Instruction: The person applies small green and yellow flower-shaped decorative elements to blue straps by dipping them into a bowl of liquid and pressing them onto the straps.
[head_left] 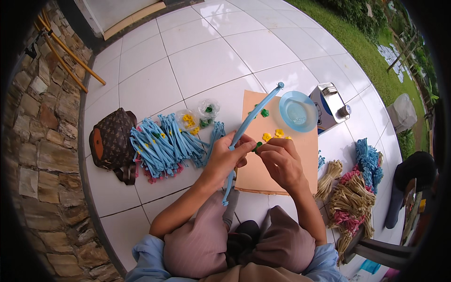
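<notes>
White floor tiles [206,61] spread across a porch, with a stone wall [37,141] on the left and grass [357,42] on the far right. A person sits on the floor, knees drawn up, working over a tan cardboard sheet [300,160].

The left hand [225,157] is closed around a long blue stem [249,127], which slants from near the knees up toward the far edge of the cardboard. The right hand [281,162] pinches a small green piece [258,145] against that stem, fingers clenched on it — it looks like a leaf or calyx, though it is too small to be sure. By my reading, the step in hand is fixing that green piece onto the stem; the next move would call for steady pressure at the joint while the left hand keeps the stem from turning.

Small yellow flowers [273,135] lie on the cardboard just beyond the hands, and a blue bowl [298,111] sits at its far edge beside a tin can [331,105]. A pile of finished blue stems [164,145] lies to the left, near a brown bag [112,141] — bundles of straw-coloured sticks [350,202] lie to the right.
</notes>
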Motion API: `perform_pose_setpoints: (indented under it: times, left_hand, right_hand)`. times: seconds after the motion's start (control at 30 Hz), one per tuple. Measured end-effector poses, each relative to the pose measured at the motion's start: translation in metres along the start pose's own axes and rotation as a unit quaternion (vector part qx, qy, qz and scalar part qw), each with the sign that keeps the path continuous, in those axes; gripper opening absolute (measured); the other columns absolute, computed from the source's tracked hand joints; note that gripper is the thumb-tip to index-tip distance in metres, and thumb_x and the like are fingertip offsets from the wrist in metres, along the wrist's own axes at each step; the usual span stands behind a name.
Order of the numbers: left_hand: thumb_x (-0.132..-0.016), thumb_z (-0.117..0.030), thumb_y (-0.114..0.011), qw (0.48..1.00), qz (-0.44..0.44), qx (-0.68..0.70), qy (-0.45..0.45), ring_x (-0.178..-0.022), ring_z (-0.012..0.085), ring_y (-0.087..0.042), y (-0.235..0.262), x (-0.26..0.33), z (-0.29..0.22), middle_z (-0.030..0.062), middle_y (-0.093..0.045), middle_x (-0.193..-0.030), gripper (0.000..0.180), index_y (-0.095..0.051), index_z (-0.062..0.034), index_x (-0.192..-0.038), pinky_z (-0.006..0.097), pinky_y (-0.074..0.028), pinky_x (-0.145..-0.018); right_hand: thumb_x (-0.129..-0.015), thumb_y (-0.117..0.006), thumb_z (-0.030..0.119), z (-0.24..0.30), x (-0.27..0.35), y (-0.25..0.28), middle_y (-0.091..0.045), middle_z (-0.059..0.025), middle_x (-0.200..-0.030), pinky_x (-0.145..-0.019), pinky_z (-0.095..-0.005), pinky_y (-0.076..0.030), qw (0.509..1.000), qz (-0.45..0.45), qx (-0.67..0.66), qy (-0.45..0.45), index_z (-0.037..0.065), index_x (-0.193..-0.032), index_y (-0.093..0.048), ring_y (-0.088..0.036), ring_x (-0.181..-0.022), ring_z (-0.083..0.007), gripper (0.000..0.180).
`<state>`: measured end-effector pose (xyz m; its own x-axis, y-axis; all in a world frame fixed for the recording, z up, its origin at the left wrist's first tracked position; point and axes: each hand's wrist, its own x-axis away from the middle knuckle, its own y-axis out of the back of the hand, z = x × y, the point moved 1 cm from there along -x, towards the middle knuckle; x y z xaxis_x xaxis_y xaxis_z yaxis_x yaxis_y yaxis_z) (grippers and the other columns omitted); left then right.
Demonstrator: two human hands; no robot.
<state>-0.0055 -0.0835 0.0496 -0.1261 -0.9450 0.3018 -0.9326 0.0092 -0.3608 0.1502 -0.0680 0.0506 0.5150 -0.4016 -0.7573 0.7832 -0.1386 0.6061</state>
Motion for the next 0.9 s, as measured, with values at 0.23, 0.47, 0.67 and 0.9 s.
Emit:
perform_pose_setpoints:
  times: [0.23,0.47,0.67,0.9]
  left_hand:
    - [-0.094,-0.019,-0.043,0.995,0.043,0.028,-0.084,-0.047,0.0025,-0.034,-0.001,0.009,0.001,-0.0003,-0.047,-0.065,0.019,-0.052,-0.0021,-0.089,0.019,-0.030,-0.044]
    - [-0.097,-0.020,-0.039,0.985,0.008,-0.088,-0.148,-0.048,0.0025,-0.033,-0.010,0.012,0.005,-0.0027,-0.039,-0.057,0.022,-0.047,-0.0042,-0.082,0.020,-0.027,-0.043]
    - [-0.097,-0.022,-0.038,0.978,0.030,-0.133,-0.156,-0.050,0.0022,-0.030,-0.012,0.013,0.007,-0.0036,-0.034,-0.060,0.020,-0.045,-0.0044,-0.090,0.018,-0.024,-0.043]
    - [-0.096,-0.017,-0.039,0.977,0.008,-0.147,-0.157,-0.049,0.0043,-0.035,-0.012,0.013,0.006,-0.0011,-0.038,-0.057,0.019,-0.046,-0.0030,-0.086,0.023,-0.029,-0.045]
  right_hand:
    - [-0.074,-0.066,-0.009,0.007,-0.009,0.009,-0.061,-0.0131,-0.083,-0.066,-0.0254,-0.047,0.885,-0.200,-0.317,-0.277,0.005,-0.101,-0.036,-0.059,-0.075,-0.0149,0.043]
    - [-0.075,-0.065,-0.007,0.010,-0.018,-0.005,-0.062,-0.0120,-0.078,-0.069,-0.0263,-0.046,0.609,-0.226,-0.586,-0.484,0.008,-0.101,-0.032,-0.058,-0.070,-0.0154,0.045]
    - [-0.075,-0.066,-0.006,0.007,-0.016,-0.009,-0.063,-0.0130,-0.079,-0.069,-0.0260,-0.045,0.615,-0.223,-0.578,-0.488,0.009,-0.098,-0.031,-0.058,-0.070,-0.0150,0.045]
    - [-0.075,-0.067,-0.006,0.007,-0.016,-0.010,-0.063,-0.0139,-0.079,-0.068,-0.0258,-0.045,0.627,-0.222,-0.562,-0.491,0.010,-0.095,-0.030,-0.058,-0.070,-0.0150,0.045]
